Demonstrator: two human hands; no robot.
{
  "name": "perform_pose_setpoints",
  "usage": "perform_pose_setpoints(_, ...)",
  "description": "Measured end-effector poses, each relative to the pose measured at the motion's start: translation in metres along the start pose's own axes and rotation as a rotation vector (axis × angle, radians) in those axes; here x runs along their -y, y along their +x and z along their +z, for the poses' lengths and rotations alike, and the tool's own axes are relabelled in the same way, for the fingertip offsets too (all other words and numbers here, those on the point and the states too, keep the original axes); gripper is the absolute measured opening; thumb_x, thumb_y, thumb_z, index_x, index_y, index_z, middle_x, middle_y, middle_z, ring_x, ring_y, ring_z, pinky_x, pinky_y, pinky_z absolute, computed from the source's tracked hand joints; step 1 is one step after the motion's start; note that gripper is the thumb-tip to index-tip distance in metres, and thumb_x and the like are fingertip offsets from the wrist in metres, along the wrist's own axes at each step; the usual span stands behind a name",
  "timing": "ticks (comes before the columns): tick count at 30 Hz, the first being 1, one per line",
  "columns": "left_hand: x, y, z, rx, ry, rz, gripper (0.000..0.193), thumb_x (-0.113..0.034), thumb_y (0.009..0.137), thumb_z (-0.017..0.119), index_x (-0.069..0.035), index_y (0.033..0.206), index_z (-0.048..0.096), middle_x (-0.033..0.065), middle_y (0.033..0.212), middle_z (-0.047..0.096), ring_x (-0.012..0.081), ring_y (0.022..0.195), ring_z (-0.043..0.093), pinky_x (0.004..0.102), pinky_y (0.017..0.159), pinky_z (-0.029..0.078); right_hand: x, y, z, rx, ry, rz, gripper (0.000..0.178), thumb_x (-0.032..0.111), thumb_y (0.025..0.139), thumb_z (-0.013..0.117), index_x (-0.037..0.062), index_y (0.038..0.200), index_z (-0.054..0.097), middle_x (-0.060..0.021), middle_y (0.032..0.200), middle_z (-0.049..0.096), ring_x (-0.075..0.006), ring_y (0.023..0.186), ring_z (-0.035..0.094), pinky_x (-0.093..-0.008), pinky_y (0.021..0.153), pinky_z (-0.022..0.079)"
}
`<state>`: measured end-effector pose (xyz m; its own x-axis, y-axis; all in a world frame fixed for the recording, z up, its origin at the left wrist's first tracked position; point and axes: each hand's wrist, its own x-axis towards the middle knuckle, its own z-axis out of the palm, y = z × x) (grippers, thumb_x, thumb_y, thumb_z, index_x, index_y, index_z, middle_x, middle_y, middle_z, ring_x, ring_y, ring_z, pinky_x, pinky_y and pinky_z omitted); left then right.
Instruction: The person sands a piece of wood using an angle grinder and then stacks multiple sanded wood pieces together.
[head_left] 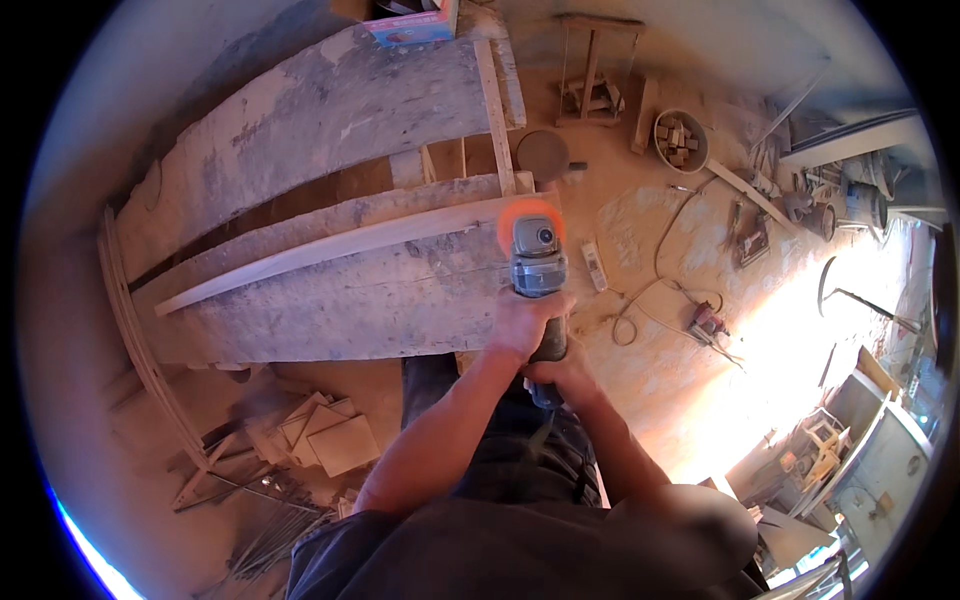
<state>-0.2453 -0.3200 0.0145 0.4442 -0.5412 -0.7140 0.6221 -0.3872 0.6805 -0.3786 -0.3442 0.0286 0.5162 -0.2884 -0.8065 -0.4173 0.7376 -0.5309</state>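
Both my hands are wrapped round a grey angle grinder (540,275) with an orange disc (507,230) at its head. My left hand (518,322) grips the body just behind the head. Lower down, my right hand (567,374) holds the rear of the handle. The disc is at the right end of a long pale wooden strip (330,248), which lies lengthwise on a worn workbench (370,300). Whether the disc touches the wood, I cannot tell. A narrow wooden batten (494,115) lies across the bench just beyond the grinder.
A power strip (594,266), a cord (660,250) and a red power tool (708,322) lie on the dusty floor to the right. Farther off stands a bucket of wood blocks (681,140). Wood panels (340,440) are piled at lower left. A box (412,28) sits at the bench's far end.
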Motion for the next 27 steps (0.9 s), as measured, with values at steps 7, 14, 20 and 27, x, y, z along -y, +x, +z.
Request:
perform_pose_setpoints(7, -0.001, -0.007, -0.046, -0.027, -0.157, -0.128, 0.017, -0.012, 0.076, 0.075, 0.001, 0.086, 0.069, 0.0112, 0.073, 0.067, 0.0217, 0.062, 0.065, 0.0357, 0.063, 0.054, -0.002, 0.013, 0.036, 0.099, -0.064, -0.047, 0.04, 0.01, 0.064, 0.082, -0.0002, 0.1, 0.066, -0.0038, 0.08, 0.067, -0.0138, 0.069, 0.064, -0.03, 0.065, 0.053)
perform_pose_setpoints(14, 0.0, -0.005, 0.002, 0.008, 0.066, 0.024, 0.02, -0.016, 0.073, 0.08, -0.003, 0.085, 0.07, 0.0052, 0.076, 0.067, 0.0163, 0.067, 0.064, 0.0338, 0.064, 0.053, -0.014, -0.004, -0.004, -0.02, 0.06, -0.003, 0.035, 0.008, 0.065, 0.081, 0.0004, 0.096, 0.067, -0.0061, 0.081, 0.068, -0.015, 0.07, 0.065, -0.0302, 0.064, 0.051)
perform_pose_setpoints(20, -0.004, 0.004, -0.06, -0.022, -0.231, -0.215, 0.023, -0.018, 0.072, 0.081, -0.004, 0.087, 0.071, 0.0053, 0.077, 0.068, 0.0163, 0.067, 0.065, 0.0336, 0.063, 0.053, 0.017, 0.019, 0.044, 0.133, -0.128, -0.003, 0.036, 0.011, 0.067, 0.081, -0.0005, 0.097, 0.065, -0.0038, 0.078, 0.066, -0.0139, 0.067, 0.064, -0.03, 0.063, 0.052)
perform_pose_setpoints(27, -0.016, 0.009, 0.019, 0.088, 0.104, -0.03, 0.03, -0.021, 0.071, 0.083, -0.003, 0.093, 0.073, 0.0069, 0.079, 0.069, 0.0174, 0.067, 0.066, 0.0354, 0.064, 0.055, 0.004, 0.001, -0.007, -0.09, 0.133, -0.022, 0.033, 0.007, 0.065, 0.074, -0.0011, 0.096, 0.066, -0.0069, 0.078, 0.066, -0.0184, 0.064, 0.065, -0.032, 0.061, 0.052)
